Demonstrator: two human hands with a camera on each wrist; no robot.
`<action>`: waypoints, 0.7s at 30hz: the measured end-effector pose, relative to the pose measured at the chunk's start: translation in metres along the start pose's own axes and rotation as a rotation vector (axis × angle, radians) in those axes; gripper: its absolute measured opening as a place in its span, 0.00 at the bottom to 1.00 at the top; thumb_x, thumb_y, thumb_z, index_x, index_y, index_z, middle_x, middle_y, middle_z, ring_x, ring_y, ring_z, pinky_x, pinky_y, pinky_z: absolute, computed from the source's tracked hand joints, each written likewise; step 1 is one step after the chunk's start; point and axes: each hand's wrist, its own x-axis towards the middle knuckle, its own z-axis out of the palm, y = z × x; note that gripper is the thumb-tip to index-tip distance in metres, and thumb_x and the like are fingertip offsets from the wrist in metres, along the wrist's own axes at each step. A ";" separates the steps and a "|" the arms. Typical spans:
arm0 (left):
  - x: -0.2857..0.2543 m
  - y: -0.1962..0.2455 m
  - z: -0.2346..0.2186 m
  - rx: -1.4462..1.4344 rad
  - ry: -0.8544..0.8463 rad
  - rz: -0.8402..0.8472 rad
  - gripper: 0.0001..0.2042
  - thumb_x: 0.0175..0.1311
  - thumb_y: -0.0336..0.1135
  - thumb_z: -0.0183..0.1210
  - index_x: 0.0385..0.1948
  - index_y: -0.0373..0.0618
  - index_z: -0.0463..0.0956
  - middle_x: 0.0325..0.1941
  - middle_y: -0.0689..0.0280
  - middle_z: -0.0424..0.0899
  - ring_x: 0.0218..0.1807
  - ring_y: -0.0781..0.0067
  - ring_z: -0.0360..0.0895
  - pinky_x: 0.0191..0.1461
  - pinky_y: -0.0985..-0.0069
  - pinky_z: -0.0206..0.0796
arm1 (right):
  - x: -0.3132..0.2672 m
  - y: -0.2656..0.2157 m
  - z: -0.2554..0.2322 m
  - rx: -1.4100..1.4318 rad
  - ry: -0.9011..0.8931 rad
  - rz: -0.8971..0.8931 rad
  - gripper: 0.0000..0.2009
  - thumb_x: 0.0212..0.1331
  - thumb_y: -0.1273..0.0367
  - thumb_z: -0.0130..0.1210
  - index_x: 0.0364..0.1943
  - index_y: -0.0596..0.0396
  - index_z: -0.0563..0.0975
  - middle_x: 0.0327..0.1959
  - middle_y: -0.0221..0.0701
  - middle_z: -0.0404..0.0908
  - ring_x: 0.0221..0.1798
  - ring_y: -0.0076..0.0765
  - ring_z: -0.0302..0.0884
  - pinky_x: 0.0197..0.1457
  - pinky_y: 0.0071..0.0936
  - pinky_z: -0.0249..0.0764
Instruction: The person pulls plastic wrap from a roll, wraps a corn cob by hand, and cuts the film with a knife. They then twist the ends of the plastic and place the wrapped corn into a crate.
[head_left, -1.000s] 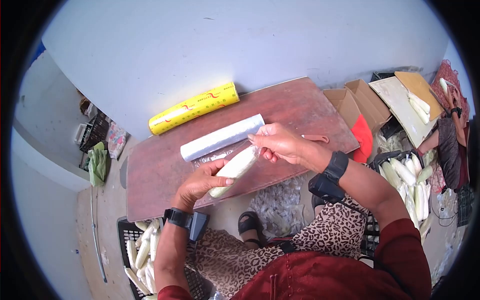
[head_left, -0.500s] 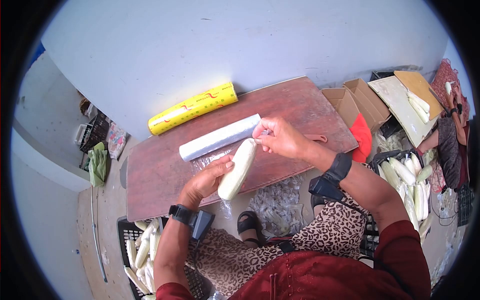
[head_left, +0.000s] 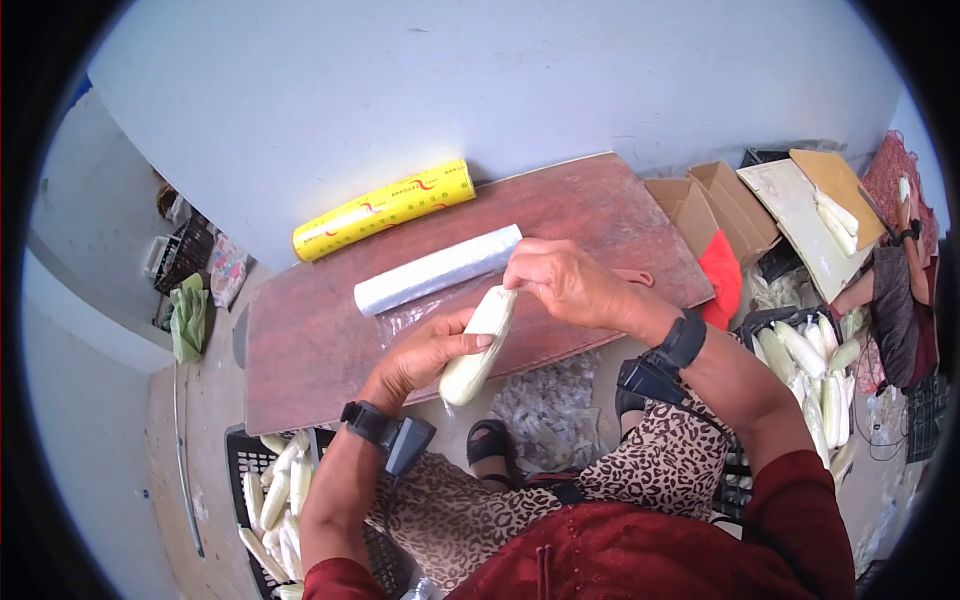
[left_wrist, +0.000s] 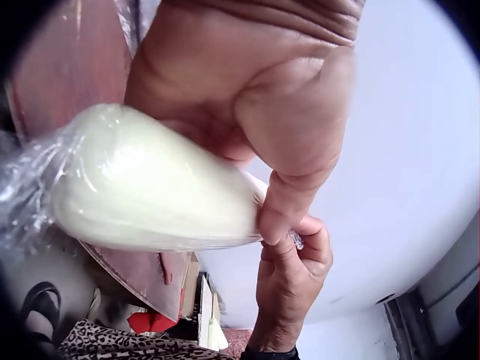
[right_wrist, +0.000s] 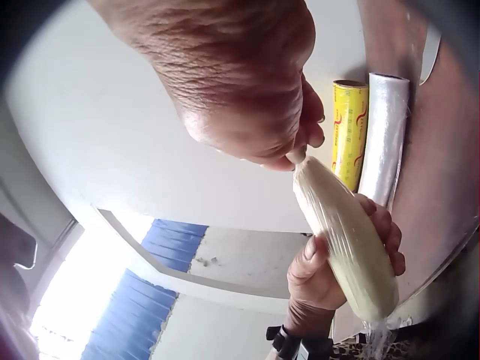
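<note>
A pale green, long vegetable (head_left: 478,350) wrapped in clear film is held tilted over the table's front edge. My left hand (head_left: 415,355) grips its middle, thumb across the front. At its upper, narrow end my right hand (head_left: 565,285) pinches the tip with the film. In the left wrist view the film on the vegetable (left_wrist: 150,187) is stretched smooth, and loose film (left_wrist: 26,187) trails from the thick end. The right wrist view shows the same vegetable (right_wrist: 349,247) with film hanging below it. Behind the hands lies a roll of clear film (head_left: 437,270) on the red-brown table (head_left: 310,340).
A yellow printed roll (head_left: 385,210) lies at the table's back edge. A brown-handled tool (head_left: 633,277) is beyond my right hand. Crates (head_left: 240,450) of pale vegetables stand low on both sides. Cardboard boxes (head_left: 735,210) and another person (head_left: 905,300) are at the right.
The vegetable has turned more upright and its thick end has swung down. My right hand has shifted slightly right and stays at the narrow end, while the left thumb lies across the vegetable.
</note>
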 end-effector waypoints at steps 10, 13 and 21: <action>0.007 -0.003 -0.007 0.426 0.236 0.282 0.23 0.55 0.40 0.67 0.50 0.40 0.74 0.44 0.67 0.80 0.46 0.78 0.74 0.52 0.77 0.68 | -0.010 0.009 -0.029 0.702 -0.139 0.955 0.35 0.60 0.40 0.49 0.53 0.61 0.65 0.36 0.38 0.77 0.30 0.24 0.76 0.25 0.20 0.72; 0.010 -0.001 -0.005 0.823 0.344 0.358 0.23 0.53 0.39 0.68 0.48 0.37 0.74 0.41 0.60 0.79 0.44 0.72 0.75 0.48 0.73 0.70 | -0.013 0.004 -0.023 0.764 -0.181 1.065 0.36 0.63 0.39 0.41 0.53 0.64 0.65 0.35 0.43 0.77 0.26 0.27 0.76 0.23 0.22 0.71; 0.009 -0.004 -0.002 1.162 0.471 0.475 0.26 0.53 0.44 0.67 0.53 0.47 0.71 0.46 0.53 0.73 0.50 0.49 0.73 0.53 0.62 0.67 | -0.019 0.030 -0.003 0.854 -0.103 1.100 0.13 0.66 0.60 0.52 0.42 0.57 0.74 0.31 0.31 0.78 0.25 0.22 0.74 0.26 0.19 0.70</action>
